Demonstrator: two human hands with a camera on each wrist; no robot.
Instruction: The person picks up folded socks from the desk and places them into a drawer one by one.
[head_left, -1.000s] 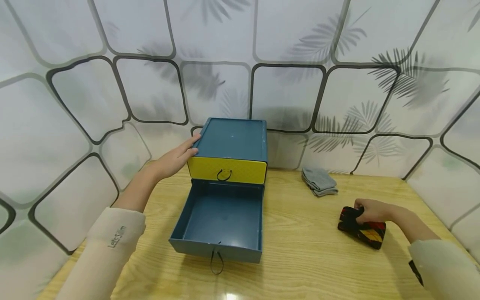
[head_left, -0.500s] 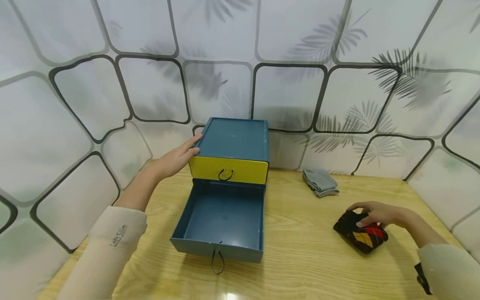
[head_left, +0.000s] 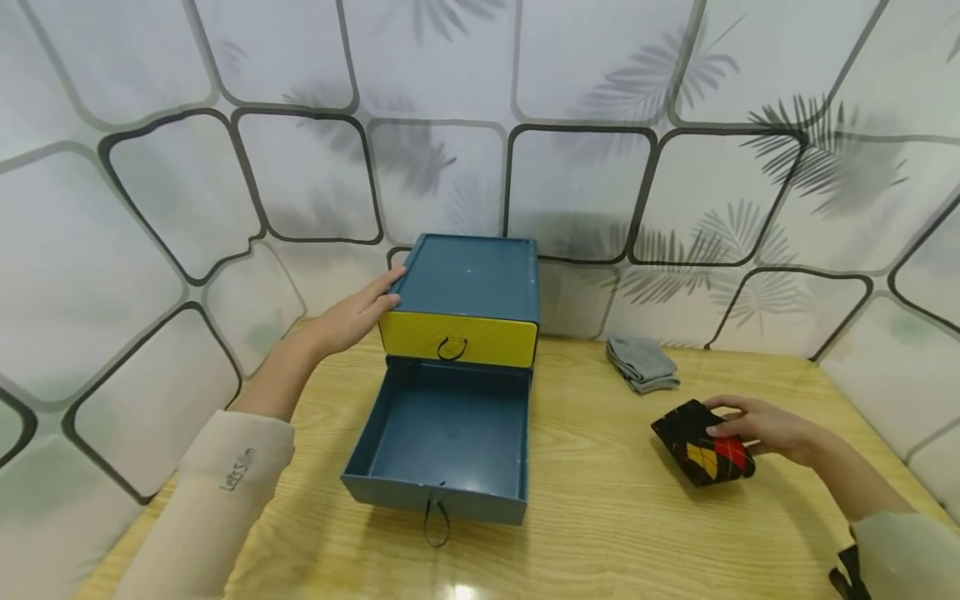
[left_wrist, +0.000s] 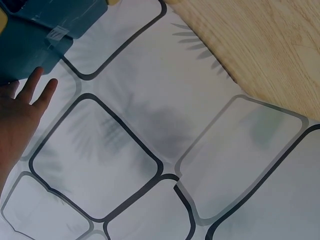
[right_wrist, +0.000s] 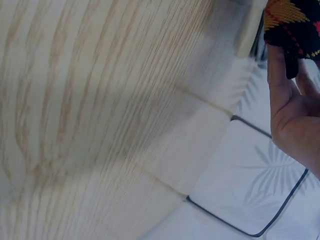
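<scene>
A blue two-drawer storage box [head_left: 468,275] stands against the back wall. Its upper yellow drawer [head_left: 412,335] is closed, while the lower blue drawer [head_left: 450,429] is pulled out and bare inside. My left hand [head_left: 343,323] rests with straight fingers on the box's top left edge; the left wrist view shows those fingers [left_wrist: 46,95] beside its blue side. At the right, my right hand [head_left: 776,429] pinches a folded pair of black argyle socks [head_left: 701,454] with red and yellow diamonds. In the right wrist view the knit socks [right_wrist: 295,25] sit above the fingers.
A folded grey knit bundle [head_left: 641,362] lies at the back of the wooden table [head_left: 600,517], right of the box. Patterned cloth walls [head_left: 577,192] enclose the table's back and sides. A dark loop handle [head_left: 437,523] hangs from the lower drawer's front.
My right hand has lifted the argyle socks and shifted them leftward, turning their coloured diamonds into view. My left hand stays on the box, and the drawers have not moved.
</scene>
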